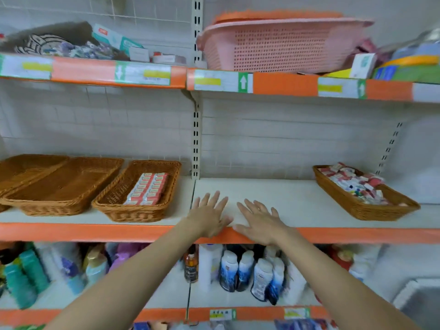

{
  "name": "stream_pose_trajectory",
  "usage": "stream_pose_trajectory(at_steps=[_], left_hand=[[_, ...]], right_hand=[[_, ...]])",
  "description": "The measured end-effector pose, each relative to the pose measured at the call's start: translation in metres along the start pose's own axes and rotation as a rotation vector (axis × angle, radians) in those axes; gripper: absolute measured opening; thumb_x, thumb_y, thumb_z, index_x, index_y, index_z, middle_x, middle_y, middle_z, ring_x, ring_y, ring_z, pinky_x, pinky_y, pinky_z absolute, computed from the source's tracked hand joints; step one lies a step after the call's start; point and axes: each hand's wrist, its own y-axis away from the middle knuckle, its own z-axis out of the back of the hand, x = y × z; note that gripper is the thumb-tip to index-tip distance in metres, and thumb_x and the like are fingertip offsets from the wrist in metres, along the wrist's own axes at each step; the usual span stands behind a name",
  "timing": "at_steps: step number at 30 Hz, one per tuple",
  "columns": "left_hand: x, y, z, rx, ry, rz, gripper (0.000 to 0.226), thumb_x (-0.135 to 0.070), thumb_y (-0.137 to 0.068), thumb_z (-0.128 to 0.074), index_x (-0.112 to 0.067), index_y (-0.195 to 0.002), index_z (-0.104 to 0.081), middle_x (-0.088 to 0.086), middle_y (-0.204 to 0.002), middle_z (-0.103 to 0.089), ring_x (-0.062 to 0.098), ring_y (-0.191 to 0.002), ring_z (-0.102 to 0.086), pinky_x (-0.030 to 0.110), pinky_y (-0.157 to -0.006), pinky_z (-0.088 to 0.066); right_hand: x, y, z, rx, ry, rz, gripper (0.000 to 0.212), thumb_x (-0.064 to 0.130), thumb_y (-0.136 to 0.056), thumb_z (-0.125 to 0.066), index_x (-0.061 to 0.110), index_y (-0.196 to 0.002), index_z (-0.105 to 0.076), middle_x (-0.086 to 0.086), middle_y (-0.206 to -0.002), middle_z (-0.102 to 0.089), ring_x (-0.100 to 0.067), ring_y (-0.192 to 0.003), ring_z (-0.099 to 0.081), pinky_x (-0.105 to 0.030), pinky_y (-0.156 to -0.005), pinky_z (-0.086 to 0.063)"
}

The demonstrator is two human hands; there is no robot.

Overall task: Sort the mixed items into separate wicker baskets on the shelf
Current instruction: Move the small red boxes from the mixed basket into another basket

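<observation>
On shelf, left hand, right hand flat, fingers spread

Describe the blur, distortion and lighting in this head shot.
Head view: even, soft light with no harsh shadows; wide-angle bending bows the shelf edge; edges smear, especially the bottles and pink basket; both hands slightly soft.

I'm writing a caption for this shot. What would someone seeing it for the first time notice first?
Two bare hands, the left hand and the right hand, lie flat with fingers spread on the middle shelf, holding nothing. To their left a wicker basket holds neat rows of red-and-white boxes, beside empty baskets. At far right another basket holds a mixed heap of small packets.
</observation>
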Motion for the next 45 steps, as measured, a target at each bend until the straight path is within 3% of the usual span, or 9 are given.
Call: stream_pose_trajectory(at_steps=[10, 17, 23, 31, 41, 45], left_hand=[[-0.087, -0.056, 0.009, 0.026, -0.009, -0.145, 0.071, -0.058, -0.099, -0.017, -0.021, -0.153, 0.011, 0.004, -0.16, 0.017, 0.027, -0.148, 0.012, 0.045, -0.12, 0.004], [-0.127, -0.119, 0.012, 0.041, -0.017, -0.227, 0.073, -0.06, -0.098, -0.015, -0.02, -0.152, 0.014, 0.006, -0.159, 0.019, 0.029, -0.147, 0.013, 0.046, -0.119, 0.005], [-0.154, -0.175, 0.028, 0.029, -0.017, -0.312, 0.071, -0.057, -0.099, -0.013, -0.018, -0.152, 0.013, 0.006, -0.16, 0.016, 0.027, -0.148, 0.012, 0.045, -0.12, 0.004], [-0.21, -0.223, 0.032, 0.04, -0.016, -0.413, 0.072, -0.058, -0.098, -0.014, -0.019, -0.152, 0.011, 0.006, -0.16, 0.016, 0.027, -0.148, 0.01, 0.044, -0.12, 0.003], [-0.289, -0.277, 0.034, -0.058, 0.074, -0.416, 0.074, -0.059, -0.098, -0.019, -0.016, -0.154, 0.003, 0.008, -0.162, 0.005, 0.025, -0.148, 0.005, 0.042, -0.12, 0.001], [-0.313, -0.302, 0.038, -0.099, 0.066, -0.377, 0.075, -0.059, -0.098, -0.019, -0.014, -0.154, 0.003, 0.009, -0.161, 0.004, 0.028, -0.148, 0.003, 0.043, -0.12, 0.0]], right_hand=[[-0.095, 0.03, -0.002, -0.069, -0.026, -0.197, 0.07, 0.06, -0.098, -0.018, 0.028, -0.153, 0.013, 0.005, -0.161, 0.015, -0.018, -0.148, 0.012, -0.053, -0.118, 0.003], [-0.156, 0.013, 0.006, -0.04, 0.006, -0.298, 0.07, 0.063, -0.097, -0.015, 0.031, -0.152, 0.014, 0.004, -0.16, 0.02, -0.02, -0.147, 0.018, -0.054, -0.117, 0.007], [-0.205, -0.006, 0.023, -0.128, -0.002, -0.391, 0.069, 0.063, -0.097, -0.015, 0.031, -0.153, 0.01, 0.004, -0.16, 0.019, -0.019, -0.147, 0.02, -0.055, -0.116, 0.009], [-0.267, 0.002, 0.023, -0.125, 0.014, -0.512, 0.069, 0.062, -0.097, -0.013, 0.028, -0.154, 0.008, 0.001, -0.161, 0.014, -0.023, -0.148, 0.013, -0.056, -0.117, 0.002], [-0.365, 0.001, 0.036, -0.17, -0.02, -0.48, 0.064, 0.056, -0.1, -0.016, 0.029, -0.155, 0.0, 0.005, -0.162, 0.008, -0.018, -0.148, 0.009, -0.053, -0.118, 0.0], [-0.402, -0.003, 0.05, -0.167, 0.011, -0.439, 0.064, 0.057, -0.1, -0.015, 0.029, -0.154, 0.005, 0.004, -0.162, 0.011, -0.02, -0.149, 0.008, -0.052, -0.117, 0.0]])
